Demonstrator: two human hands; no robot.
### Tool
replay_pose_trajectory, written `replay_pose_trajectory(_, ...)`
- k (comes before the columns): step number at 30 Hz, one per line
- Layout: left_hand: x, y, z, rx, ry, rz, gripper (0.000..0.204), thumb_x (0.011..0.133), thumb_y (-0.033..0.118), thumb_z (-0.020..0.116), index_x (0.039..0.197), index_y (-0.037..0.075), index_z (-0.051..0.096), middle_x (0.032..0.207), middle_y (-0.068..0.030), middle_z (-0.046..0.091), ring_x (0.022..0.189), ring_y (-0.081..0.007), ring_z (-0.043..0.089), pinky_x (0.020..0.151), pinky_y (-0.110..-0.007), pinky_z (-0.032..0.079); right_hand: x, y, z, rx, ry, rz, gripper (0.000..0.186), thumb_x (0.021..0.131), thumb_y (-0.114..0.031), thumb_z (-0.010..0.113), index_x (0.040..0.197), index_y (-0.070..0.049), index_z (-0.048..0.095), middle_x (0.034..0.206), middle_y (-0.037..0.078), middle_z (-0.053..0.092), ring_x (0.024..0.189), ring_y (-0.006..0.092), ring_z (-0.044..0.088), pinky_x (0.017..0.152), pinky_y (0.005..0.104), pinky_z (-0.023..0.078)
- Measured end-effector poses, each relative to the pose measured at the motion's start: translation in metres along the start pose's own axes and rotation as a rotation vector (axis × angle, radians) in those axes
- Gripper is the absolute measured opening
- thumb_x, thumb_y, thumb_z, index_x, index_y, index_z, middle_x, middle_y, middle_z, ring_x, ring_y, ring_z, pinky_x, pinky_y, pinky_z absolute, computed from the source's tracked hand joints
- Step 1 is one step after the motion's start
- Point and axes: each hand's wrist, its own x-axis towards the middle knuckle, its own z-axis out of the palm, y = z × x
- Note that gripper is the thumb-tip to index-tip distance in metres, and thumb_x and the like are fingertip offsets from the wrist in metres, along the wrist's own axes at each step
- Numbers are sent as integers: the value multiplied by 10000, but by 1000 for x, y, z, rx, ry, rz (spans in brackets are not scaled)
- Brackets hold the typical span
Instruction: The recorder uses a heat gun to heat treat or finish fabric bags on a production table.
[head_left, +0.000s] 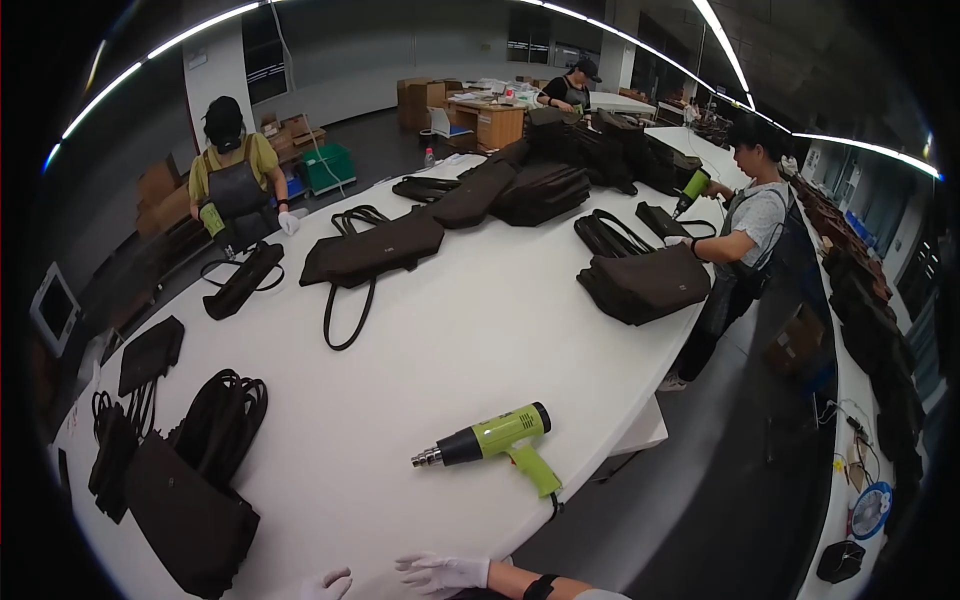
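Note:
At the lower edge my left hand, in a white glove, is partly in view with fingers apart and slightly curled, holding nothing. My right hand, also gloved, has a dark band on the forearm and its fingers spread at the table's near edge. A green-and-black heat gun lies on its side on the white table, above and right of my right hand. A pile of dark brown bags with looped handles sits left of my hands, with a smaller folded dark piece beyond it.
More bags lie across the table. A worker in yellow stands far left with a heat gun; another in grey aims one at a bag on the right. A third is behind. A bag-laden bench runs along the right.

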Motion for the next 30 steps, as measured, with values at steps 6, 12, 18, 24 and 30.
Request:
replay_pose_trajectory(6, -1, 3, 5, -83, 121, -67, 413, 909, 256, 591, 1229, -4, 608, 1206, -165, 644, 1132, -243, 609, 973, -326, 455, 0, -29, 11, 261, 157, 142, 664, 944, -234, 554, 1503, -121, 213, 1534, 73, 293, 1388, 268, 320, 1106, 454, 330)
replay_pose_trajectory(12, 22, 22, -1, 29, -32, -107, 484, 924, 392, 562, 1233, 22, 612, 1182, -176, 651, 1119, -290, 613, 972, -334, 454, -14, -22, -31, -127, 298, -11, 621, 906, -299, 606, 1433, -71, 367, 1478, 150, 379, 1373, 315, 339, 1089, 462, 340)
replay_pose_trajectory(18, 19, -16, -3, -104, 141, -26, 508, 925, 392, 562, 1282, 31, 573, 1230, -181, 621, 1134, -308, 596, 992, -359, 442, -11, -37, 103, -2277, 493, -879, 584, 812, -372, 654, 1324, -121, 528, 1338, 215, 500, 1300, 361, 415, 1099, 575, 231)
replay_pose_trajectory(24, 15, -58, -83, 51, 1042, 86, 485, 806, 237, 704, 1233, 34, 591, 1200, -189, 616, 1143, -336, 571, 983, -393, 451, -14, -50, 41, -2143, 459, -425, 626, 756, -221, 687, 1341, -93, 502, 1382, 210, 452, 1298, 376, 394, 1122, 528, 231)
replay_pose_trajectory(30, -17, -147, -209, -127, 1446, -642, 782, 716, 229, 791, 1354, -42, 430, 1261, -250, 563, 1172, -366, 555, 993, -401, 465, -127, -134, 19, -1961, 1475, -901, 437, 862, -190, 673, 1215, 36, 549, 1117, 203, 622, 1031, 325, 592, 926, 419, 474)
